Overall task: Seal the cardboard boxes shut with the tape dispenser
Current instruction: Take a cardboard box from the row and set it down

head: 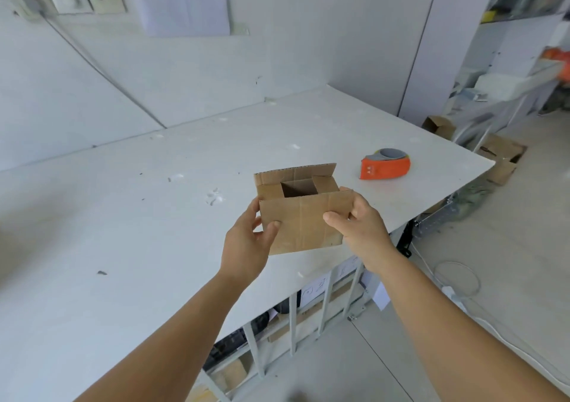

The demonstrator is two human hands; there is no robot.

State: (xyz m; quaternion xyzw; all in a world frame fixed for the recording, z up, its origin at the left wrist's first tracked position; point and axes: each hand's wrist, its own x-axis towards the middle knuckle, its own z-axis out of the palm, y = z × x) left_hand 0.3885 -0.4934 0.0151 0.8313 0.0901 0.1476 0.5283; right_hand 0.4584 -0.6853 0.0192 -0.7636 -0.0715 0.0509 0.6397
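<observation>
Both hands, left (246, 244) and right (357, 225), pinching open-topped cardboard box (303, 225) above table (123, 216); tape dispenser (385, 164) lying apart

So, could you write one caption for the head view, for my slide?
Both hands, left hand and right hand, hold an unsealed cardboard box above the table; orange tape dispenser lies beyond.

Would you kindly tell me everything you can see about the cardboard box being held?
The cardboard box is small, plain brown corrugated board with visible fold creases. Its top is not sealed: the two short flaps are folded inward with a dark gap between them, the far long flap stands up, and the near one has not been folded over the opening. No tape shows on it. It is tilted toward the camera over the white table, gripped at its sides by the left hand and the right hand.
</observation>
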